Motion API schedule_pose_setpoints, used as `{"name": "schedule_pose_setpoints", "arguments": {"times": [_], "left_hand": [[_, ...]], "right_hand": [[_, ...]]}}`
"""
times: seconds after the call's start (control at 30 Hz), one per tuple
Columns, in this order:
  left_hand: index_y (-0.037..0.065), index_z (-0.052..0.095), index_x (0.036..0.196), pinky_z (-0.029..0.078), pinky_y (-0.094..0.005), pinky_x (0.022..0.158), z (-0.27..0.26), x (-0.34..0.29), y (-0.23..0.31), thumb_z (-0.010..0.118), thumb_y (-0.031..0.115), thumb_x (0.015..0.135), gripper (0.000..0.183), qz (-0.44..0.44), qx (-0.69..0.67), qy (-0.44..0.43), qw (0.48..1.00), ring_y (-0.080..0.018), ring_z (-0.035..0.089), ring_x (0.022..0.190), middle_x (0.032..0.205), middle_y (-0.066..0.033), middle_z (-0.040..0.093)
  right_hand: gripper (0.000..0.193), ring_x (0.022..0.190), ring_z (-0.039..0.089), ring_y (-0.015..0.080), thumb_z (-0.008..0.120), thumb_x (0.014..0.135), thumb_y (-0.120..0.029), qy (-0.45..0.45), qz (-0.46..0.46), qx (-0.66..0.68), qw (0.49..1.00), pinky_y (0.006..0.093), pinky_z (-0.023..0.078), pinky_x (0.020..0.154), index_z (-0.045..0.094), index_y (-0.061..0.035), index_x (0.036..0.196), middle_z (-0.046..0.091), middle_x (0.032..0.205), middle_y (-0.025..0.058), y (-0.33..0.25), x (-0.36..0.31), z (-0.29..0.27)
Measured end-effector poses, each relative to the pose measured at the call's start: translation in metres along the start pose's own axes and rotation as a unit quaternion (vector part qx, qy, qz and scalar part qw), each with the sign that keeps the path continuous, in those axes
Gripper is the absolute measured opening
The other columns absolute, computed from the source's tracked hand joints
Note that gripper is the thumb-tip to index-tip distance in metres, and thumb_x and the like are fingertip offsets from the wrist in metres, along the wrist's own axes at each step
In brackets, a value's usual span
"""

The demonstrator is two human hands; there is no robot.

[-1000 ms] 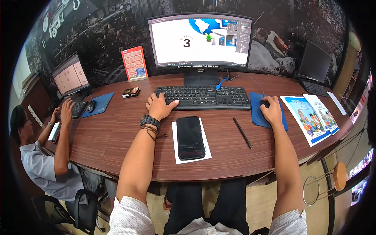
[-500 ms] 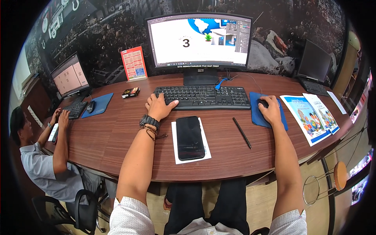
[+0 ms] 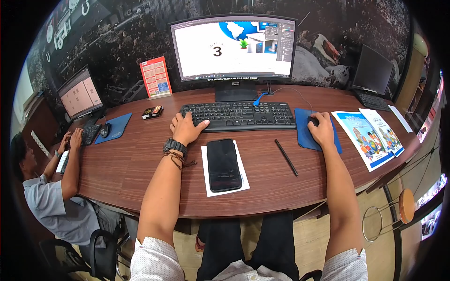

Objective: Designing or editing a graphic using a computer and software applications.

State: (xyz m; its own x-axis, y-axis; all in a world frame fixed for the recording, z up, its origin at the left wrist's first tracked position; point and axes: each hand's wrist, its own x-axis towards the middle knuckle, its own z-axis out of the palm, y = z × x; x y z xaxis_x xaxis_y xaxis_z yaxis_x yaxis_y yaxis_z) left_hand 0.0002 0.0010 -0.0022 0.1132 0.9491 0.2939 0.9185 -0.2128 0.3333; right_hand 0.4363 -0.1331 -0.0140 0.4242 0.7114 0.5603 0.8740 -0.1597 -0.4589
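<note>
My left hand (image 3: 187, 129) rests on the left end of a black keyboard (image 3: 239, 112), fingers spread over the keys and thumb out along its front edge. On the right, my right hand (image 3: 322, 133) is wrapped over a black computer mouse (image 3: 313, 121), which sits on a blue mouse pad (image 3: 305, 137). Behind the keyboard stands a curved monitor (image 3: 197, 58) showing a page layout with a large numeral and a blue picture. Between my forearms lie a black smartphone (image 3: 223, 164) on a white sheet (image 3: 245, 178) and a slim black pen (image 3: 286, 158).
Colourful booklets (image 3: 361, 140) lie right of the mouse pad. A small dark box (image 3: 152, 112) and an upright red calendar card (image 3: 156, 78) stand left of the keyboard. At far left a co-worker (image 3: 65, 201) sits at another monitor (image 3: 80, 93). A round stool (image 3: 406, 206) stands at right.
The whole view has shifted a little, so the desk and its things appear slightly further left. Both hands keep their places on the keyboard and mouse.
</note>
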Motion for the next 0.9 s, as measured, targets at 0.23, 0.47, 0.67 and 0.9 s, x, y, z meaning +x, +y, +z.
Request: {"name": "schedule_pose_setpoints", "arguments": {"times": [0.23, 0.47, 0.67, 0.9], "left_hand": [[-0.001, 0.049, 0.138, 0.028, -0.0556, 0.109, -0.0009, 0.0001, 0.0001, 0.063, 0.067, 0.082, 0.090, -0.003, 0.005, -0.001, 1.000, -0.0483, 0.035, 0.131, 0.140, -0.0322, 0.038], [-0.002, 0.048, 0.139, 0.023, -0.0583, 0.110, 0.0007, 0.0002, 0.0006, 0.063, 0.067, 0.082, 0.090, -0.006, -0.001, -0.004, 1.000, -0.0465, 0.031, 0.133, 0.140, -0.0304, 0.038], [-0.002, 0.047, 0.139, 0.022, -0.0588, 0.110, 0.0001, 0.0003, -0.0012, 0.063, 0.067, 0.082, 0.091, -0.005, -0.006, -0.003, 1.000, -0.0461, 0.031, 0.133, 0.140, -0.0305, 0.038], [-0.002, 0.047, 0.140, 0.022, -0.0589, 0.109, 0.0014, 0.0008, -0.0015, 0.062, 0.069, 0.082, 0.093, -0.005, -0.006, -0.004, 1.000, -0.0456, 0.032, 0.132, 0.139, -0.0298, 0.039]], "right_hand": [[0.036, 0.110, 0.058, 0.0355, 0.064, 0.078, -0.023, -0.001, 0.002, 0.002, 1.000, 0.0433, 0.049, 0.093, 0.069, -0.0082, 0.111, 0.056, 0.118, 0.0153, -0.0032, -0.0007, -0.0019], [0.036, 0.113, 0.057, 0.0353, 0.066, 0.081, -0.023, 0.010, -0.015, 0.027, 0.999, 0.0430, 0.047, 0.096, 0.068, -0.0089, 0.114, 0.055, 0.121, 0.0156, -0.0030, -0.0007, -0.0012], [0.038, 0.116, 0.055, 0.0355, 0.068, 0.082, -0.026, -0.030, -0.013, 0.015, 0.999, 0.0428, 0.046, 0.098, 0.067, -0.0095, 0.116, 0.054, 0.125, 0.0162, -0.0053, -0.0002, -0.0025], [0.037, 0.116, 0.055, 0.0353, 0.067, 0.082, -0.026, -0.029, -0.014, 0.016, 0.999, 0.0428, 0.046, 0.098, 0.067, -0.0096, 0.116, 0.054, 0.125, 0.0156, -0.0023, -0.0002, -0.0009]]}}
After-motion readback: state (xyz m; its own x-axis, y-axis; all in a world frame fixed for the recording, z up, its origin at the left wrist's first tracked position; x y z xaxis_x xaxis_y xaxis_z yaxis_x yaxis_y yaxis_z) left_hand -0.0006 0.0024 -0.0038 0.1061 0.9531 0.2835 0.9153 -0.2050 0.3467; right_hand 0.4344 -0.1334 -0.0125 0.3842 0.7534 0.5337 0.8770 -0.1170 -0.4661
